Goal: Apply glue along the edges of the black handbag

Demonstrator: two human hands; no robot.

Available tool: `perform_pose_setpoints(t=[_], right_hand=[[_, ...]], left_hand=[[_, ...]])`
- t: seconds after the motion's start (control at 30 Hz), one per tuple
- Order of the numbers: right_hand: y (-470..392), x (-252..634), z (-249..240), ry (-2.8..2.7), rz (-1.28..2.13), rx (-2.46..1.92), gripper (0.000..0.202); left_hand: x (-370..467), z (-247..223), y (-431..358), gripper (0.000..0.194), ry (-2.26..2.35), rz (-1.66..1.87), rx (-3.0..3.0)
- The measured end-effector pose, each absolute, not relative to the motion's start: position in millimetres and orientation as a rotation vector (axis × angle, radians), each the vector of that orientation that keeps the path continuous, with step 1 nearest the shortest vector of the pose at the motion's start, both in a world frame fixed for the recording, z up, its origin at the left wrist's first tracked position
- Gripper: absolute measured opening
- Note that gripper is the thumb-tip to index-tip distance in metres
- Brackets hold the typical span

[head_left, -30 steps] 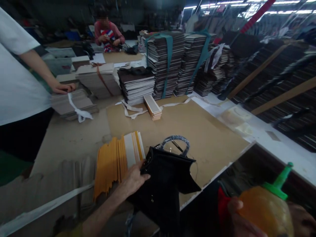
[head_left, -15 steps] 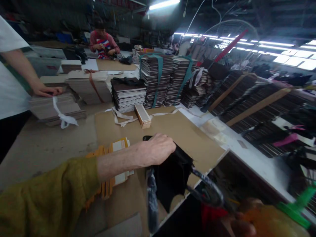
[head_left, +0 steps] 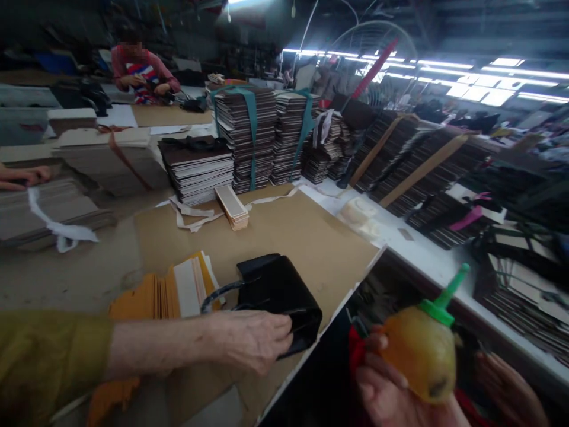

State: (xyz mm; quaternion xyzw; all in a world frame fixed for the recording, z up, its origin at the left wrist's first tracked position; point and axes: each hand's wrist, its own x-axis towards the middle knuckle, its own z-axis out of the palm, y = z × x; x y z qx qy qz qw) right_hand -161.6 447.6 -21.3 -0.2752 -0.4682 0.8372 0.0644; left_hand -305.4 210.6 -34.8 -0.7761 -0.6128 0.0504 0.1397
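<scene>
A black handbag point(head_left: 282, 290) lies on brown board, its dark handle pointing left. My left hand point(head_left: 253, 341), in an olive sleeve, has its fingers closed at the bag's near side; the fingertips are partly hidden against it. At the lower right, my right hand point(head_left: 384, 379) is wrapped round an orange squeeze bottle point(head_left: 422, 350), whose green nozzle points up and right. Left of the bag is a row of orange pieces point(head_left: 155, 296) with pale strips beside them.
Dark stacked panels point(head_left: 246, 136) stand behind, near a small strip bundle point(head_left: 232, 207). Another person's hand point(head_left: 31, 176) touches a stack at left; a person point(head_left: 142, 74) works farther back. A further hand point(head_left: 511, 385) shows at the lower right edge.
The bag has gone from being held raised to lying on the board, its handle now at the left. My left hand is lower. The bottle has come up into fuller view. The camera view has shifted right.
</scene>
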Motion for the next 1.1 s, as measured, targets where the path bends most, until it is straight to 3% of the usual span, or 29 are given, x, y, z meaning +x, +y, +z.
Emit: perform_pose_setpoints(t=[0.23, 0.47, 0.77, 1.1], right_hand=[[424.5, -198.4, -11.6, -0.505, 3.095, -0.667, 0.026], [404.0, -231.0, 25.4, -0.646, 2.894, -0.965, 0.032], [405.0, -285.3, 1.3, -0.962, 3.137, -0.623, 0.037], [391.1, -288.2, 19.7, -1.017, 3.078, -0.77, 0.042]], left_hand=[[-329.2, -2.5, 198.6, 0.025, -1.742, -0.117, -2.372], [-320.8, 5.4, 195.8, 0.024, -1.624, -0.27, -2.349], [-322.4, -9.2, 185.8, 0.028, -1.71, -0.116, -2.369], [-340.3, -19.6, 159.5, 0.019, -2.029, -0.071, -2.162]])
